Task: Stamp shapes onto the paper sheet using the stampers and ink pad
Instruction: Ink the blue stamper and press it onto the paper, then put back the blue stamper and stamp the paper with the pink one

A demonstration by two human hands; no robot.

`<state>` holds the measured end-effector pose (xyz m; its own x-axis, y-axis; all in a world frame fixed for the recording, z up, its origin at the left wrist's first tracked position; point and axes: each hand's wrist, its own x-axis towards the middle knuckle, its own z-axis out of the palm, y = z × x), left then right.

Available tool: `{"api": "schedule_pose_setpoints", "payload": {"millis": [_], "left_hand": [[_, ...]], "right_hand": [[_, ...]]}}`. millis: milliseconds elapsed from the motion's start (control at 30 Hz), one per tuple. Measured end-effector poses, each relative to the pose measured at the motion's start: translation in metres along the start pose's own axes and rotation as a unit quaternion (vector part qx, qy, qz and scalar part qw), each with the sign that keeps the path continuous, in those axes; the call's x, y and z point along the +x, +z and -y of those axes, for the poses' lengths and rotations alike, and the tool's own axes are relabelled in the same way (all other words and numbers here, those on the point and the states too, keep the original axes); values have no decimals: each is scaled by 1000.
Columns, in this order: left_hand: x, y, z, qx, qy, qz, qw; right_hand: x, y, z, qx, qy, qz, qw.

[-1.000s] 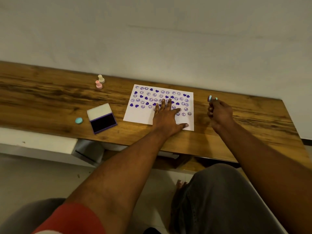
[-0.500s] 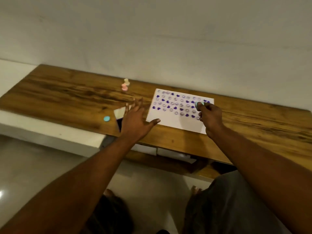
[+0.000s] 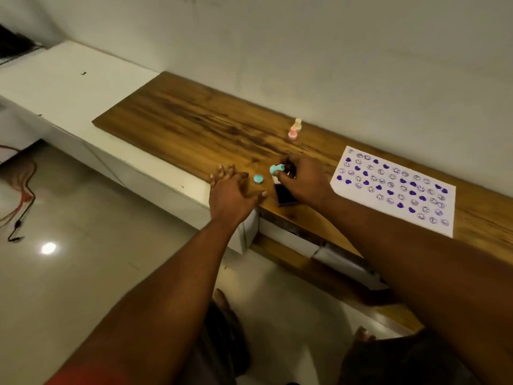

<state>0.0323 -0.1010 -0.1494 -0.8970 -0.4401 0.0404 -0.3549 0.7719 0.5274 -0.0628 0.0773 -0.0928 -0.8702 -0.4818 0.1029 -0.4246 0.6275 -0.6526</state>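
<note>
- Right hand (image 3: 301, 180) pinches the teal stamper (image 3: 276, 169) between fingertips; stamper is tilted, held just above the desk (image 3: 194, 126), past the far-left corner of the ink pad (image 3: 284, 195).
- Left hand (image 3: 231, 194) is open, fingers spread, holding nothing; it hovers or rests near the desk's front edge, can't tell if it touches.
- Teal cap (image 3: 258, 178) lies flat on the desk between the two hands, just beside the stamper and close to the left fingertips.
- Risk: the right wrist sits over the open ink pad and hides most of it; a dropped wrist could pick up ink and later smear the paper sheet (image 3: 394, 190).
- Risk: the pad sits close to the desk's front edge; a nudge from either hand could push it off onto the floor.
- Risk: grip on the stamper is fingertip-only and tilted; it could slip, roll, or leave a stray ink mark on the wood.
- Risk: if the cap is being refitted, a misaligned press could pop it away; it is small and near the edge.
- Paper sheet lies well to the right of both hands, mostly filled with purple hearts and faces; only a thin blank strip shows along its near edge.
- Pink stamper (image 3: 292, 133) and cream stamper (image 3: 298, 124) stand upright together toward the back of the desk, apart from both hands.
</note>
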Motion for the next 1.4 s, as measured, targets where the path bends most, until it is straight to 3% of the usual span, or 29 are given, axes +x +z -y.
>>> {"api": "schedule_pose_setpoints", "payload": {"millis": [133, 700, 1033, 1400], "left_hand": [[7, 7, -1, -17, -19, -27, 999], [11, 11, -14, -34, -22, -25, 999], [16, 13, -13, -42, -31, -26, 998], [19, 13, -17, -40, -39, -12, 998]], "right_hand": [[16, 23, 6, -51, -43, 24, 997], [33, 42, 3, -158, -77, 68, 982], [52, 46, 38, -350, -73, 140, 924], [70, 70, 24, -259, -41, 19, 965]]}}
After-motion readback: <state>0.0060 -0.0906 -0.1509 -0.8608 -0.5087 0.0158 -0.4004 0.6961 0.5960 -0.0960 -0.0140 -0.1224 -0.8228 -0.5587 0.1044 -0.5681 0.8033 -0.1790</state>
